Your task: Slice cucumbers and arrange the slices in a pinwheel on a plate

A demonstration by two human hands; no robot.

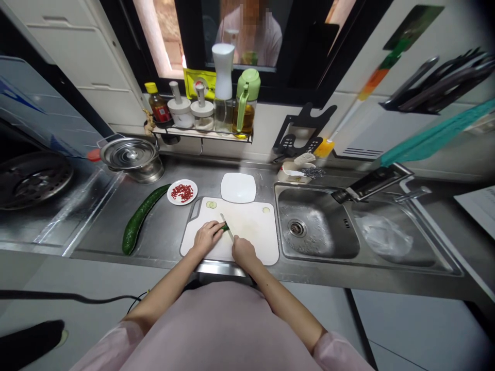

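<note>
**On the cutting board (255,237): slicing cucumber**

Near the board's middle, the left hand (207,237) presses curled fingers on a cucumber stub (225,227); the right hand (243,251) grips a knife (223,218) touching it. Slices (211,204) lie at the board's far edge, a whole cucumber (141,219) to its left.

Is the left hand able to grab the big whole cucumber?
Probably yes: the whole cucumber lies left of the cutting board, nothing between, though the left hand is holding a cucumber piece.
</note>
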